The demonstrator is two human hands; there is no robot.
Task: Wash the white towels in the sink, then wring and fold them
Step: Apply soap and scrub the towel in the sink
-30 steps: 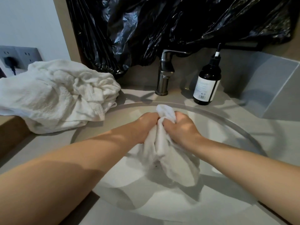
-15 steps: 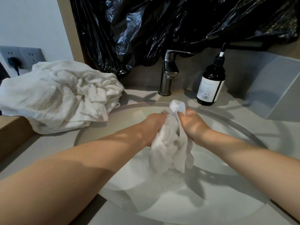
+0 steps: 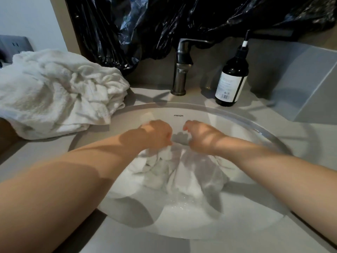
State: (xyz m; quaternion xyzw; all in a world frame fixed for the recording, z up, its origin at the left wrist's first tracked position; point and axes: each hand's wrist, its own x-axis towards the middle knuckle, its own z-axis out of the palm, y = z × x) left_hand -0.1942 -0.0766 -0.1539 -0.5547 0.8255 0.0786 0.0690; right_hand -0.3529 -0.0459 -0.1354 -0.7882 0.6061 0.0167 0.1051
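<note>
Grey counter (image 3: pixel 228 247) surrounds a round white sink (image 3: pixel 273 141) that holds shallow, slightly foamy water and one wet white towel (image 3: pixel 184 178), bunched and spreading down into the bowl. Both hands sit low in the sink near its back wall, apart from each other: the left hand (image 3: pixel 156 134) is curled round the towel's upper edge, and the right hand (image 3: pixel 202 137) is curled down into the cloth beside it. A heap of white towels (image 3: pixel 54 92) lies on the counter left of the sink. Behind the sink stand a metal faucet (image 3: pixel 182 70) and a dark pump bottle (image 3: pixel 231 77), under crumpled black plastic (image 3: pixel 164 19).
</note>
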